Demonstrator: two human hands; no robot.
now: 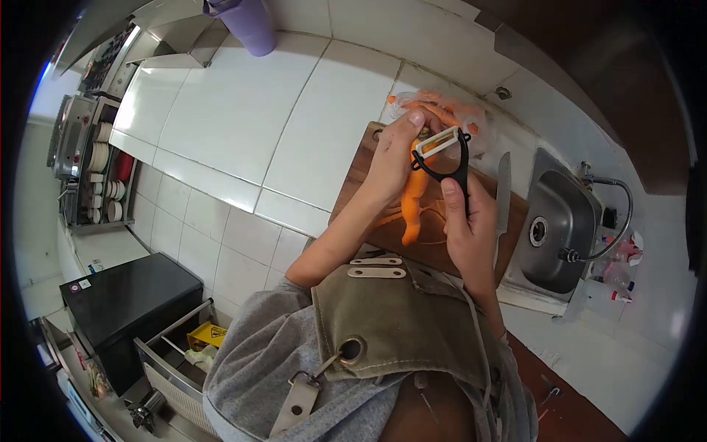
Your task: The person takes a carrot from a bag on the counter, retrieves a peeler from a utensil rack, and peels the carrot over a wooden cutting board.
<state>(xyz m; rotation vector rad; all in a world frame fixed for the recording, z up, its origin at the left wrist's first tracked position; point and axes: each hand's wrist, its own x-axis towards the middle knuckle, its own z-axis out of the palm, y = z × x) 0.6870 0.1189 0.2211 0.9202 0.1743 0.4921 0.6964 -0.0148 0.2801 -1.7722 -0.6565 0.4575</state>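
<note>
A peeled-looking orange carrot [412,202] hangs tip down over a wooden cutting board [359,173], with my left hand [395,156] closed round its top end. My right hand [471,225] grips the handle of a black peeler [461,166], whose pale blade head lies across the upper part of the carrot. Orange peel strips [434,215] rest on the board below. A knife [503,193] lies along the board's right side. Behind my hands sits a clear plastic bag [471,118] with more carrots in it.
A steel sink [556,221] with a hose faucet [628,221] is at the right, with plastic bottles [617,276] beyond it. A purple container [247,28] stands at the back of the white tiled counter [243,110]. Racked dishes [99,156] are at the far left.
</note>
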